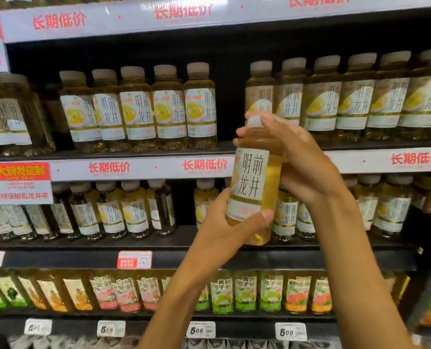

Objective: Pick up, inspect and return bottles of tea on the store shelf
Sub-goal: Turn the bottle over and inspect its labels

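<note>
Fingers of the right hand wrap the neck of the tea bottle; the left hand grips its base. Bottle is held clear of the shelf, long axis near upright (label toward the camera). Its likely return gap lies just above and behind, nearer the right hand.

Head camera, close on the shelving.
It faces forward, straight at the dark metal store shelves, both forearms reaching in from below.
</note>
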`<state>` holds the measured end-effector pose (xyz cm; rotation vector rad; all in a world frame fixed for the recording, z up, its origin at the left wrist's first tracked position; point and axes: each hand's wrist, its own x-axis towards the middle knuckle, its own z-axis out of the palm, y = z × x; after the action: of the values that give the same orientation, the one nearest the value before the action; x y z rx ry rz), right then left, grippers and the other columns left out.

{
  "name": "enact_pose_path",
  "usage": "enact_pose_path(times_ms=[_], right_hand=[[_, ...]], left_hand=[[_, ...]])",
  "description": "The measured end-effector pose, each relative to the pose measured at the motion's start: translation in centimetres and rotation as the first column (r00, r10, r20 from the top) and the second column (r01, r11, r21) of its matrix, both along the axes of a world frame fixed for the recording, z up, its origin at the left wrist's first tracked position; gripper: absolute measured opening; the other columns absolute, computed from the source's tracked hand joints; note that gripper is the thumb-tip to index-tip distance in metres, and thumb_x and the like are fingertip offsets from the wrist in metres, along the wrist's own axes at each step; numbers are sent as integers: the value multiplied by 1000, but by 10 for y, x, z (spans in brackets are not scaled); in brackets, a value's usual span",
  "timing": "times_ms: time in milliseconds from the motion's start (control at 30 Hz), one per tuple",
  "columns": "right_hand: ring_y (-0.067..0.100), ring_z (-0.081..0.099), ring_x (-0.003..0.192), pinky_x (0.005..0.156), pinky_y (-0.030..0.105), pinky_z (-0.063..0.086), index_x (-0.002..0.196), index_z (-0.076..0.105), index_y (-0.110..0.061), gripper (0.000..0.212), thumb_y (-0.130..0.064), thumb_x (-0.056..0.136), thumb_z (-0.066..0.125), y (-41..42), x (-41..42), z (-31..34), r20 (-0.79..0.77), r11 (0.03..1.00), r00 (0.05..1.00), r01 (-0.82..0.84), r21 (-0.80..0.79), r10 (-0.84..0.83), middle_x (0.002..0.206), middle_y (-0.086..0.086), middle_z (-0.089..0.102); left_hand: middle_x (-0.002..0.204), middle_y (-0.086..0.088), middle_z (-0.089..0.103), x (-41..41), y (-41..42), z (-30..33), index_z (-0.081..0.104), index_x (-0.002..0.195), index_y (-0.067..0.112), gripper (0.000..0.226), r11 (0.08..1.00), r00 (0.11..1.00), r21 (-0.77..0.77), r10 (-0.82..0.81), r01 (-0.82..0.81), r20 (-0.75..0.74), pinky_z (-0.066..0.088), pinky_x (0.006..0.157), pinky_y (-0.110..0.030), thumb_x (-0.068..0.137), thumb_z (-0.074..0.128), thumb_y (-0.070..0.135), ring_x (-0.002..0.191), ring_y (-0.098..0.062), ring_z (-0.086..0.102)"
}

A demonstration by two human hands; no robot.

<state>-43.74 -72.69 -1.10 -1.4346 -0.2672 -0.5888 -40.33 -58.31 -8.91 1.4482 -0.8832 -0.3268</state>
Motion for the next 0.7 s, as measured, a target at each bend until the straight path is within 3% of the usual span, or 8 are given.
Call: enact_pose_path(times_ms=[67, 200, 333, 433, 567, 700], right_hand=[[20, 67, 103, 84, 33, 55, 120, 62, -9, 37, -34, 94, 53, 0, -2, -14, -27, 996, 998, -53, 72, 55, 108, 7, 72], [20, 66, 101, 85, 30, 55, 112, 67, -15, 26, -28, 92, 55, 9, -10, -48, 0, 970, 990, -136, 204, 139, 105, 8, 71], [15, 69, 87, 73, 26, 56, 107, 68, -14, 27, -28, 85, 64, 25, -19, -80, -11, 941, 992, -117, 318, 127, 92, 5, 72], [16, 70, 85, 74, 28, 58, 98, 74, -20, 25, -36, 80, 67, 36, -23, -102, -78, 910, 996, -12, 414, 48, 90, 5, 73], [26, 67, 102, 79, 34, 57, 123, 59, -7, 55, -46, 84, 55, 46, -30, -125, -139, 854, 988, 15, 521, 68, 113, 16, 69], [26, 68, 102, 78, 33, 57, 122, 60, -8, 47, -38, 86, 54, 48, -34, -134, -112, 824, 992, 18, 566, 55, 109, 18, 70]], left_hand=[[111, -1, 71, -5, 6, -9, 58, 123, 21, 64, 999, 993, -26, -51, 48, -104, 54, 89, -35, 67, 70, 50, 104, -17, 67], [96, -15, 73, -16, 17, -26, 74, 103, 17, 55, 974, 899, -139, -219, 178, -380, 60, 75, -38, 71, 65, 61, 83, -25, 72], [98, -16, 72, -29, 23, -49, 65, 122, 16, 72, 959, 805, -197, -277, 202, -525, 58, 70, -38, 69, 59, 64, 81, -24, 71], [95, -12, 72, -37, 28, -60, 58, 129, 13, 76, 954, 772, -182, -301, 240, -560, 56, 63, -34, 78, 52, 69, 76, -23, 70], [86, -18, 70, -35, 33, -70, 65, 119, 11, 75, 965, 753, -138, -261, 225, -603, 56, 56, -34, 75, 49, 69, 66, -26, 68], [91, -13, 74, -33, 36, -77, 73, 104, 26, 64, 987, 844, 36, -112, 154, -524, 57, 65, -35, 73, 42, 72, 77, -24, 72]])
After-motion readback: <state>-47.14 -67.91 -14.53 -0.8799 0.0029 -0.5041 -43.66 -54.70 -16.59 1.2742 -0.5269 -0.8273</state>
